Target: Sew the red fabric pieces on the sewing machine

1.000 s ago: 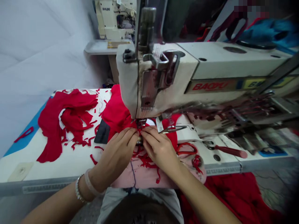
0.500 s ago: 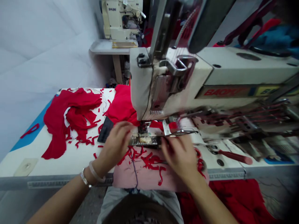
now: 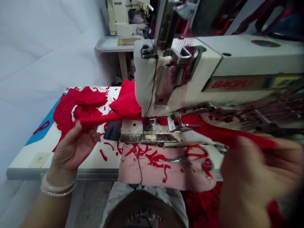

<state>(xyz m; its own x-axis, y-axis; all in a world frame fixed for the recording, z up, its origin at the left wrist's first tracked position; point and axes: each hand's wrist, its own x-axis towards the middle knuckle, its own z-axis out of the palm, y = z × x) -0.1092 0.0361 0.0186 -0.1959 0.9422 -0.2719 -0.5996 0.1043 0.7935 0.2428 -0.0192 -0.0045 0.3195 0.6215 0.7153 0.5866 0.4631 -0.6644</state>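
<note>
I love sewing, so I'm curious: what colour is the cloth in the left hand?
The cloth is red, seen best in the head view.

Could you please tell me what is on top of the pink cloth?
Red scraps and red-handled scissors lie on the pink cloth; the cloth directly beneath them is hidden.

Saw red-handled scissors lying on a pink pad, beside scattered red scraps. Saw a dark flat slab on the white worktable, and a blue strip along the far left edge, under a small red loop. Noticed, farther back, a cream machine behind a yellow-edged plate, and creased white sheeting at left.
</note>
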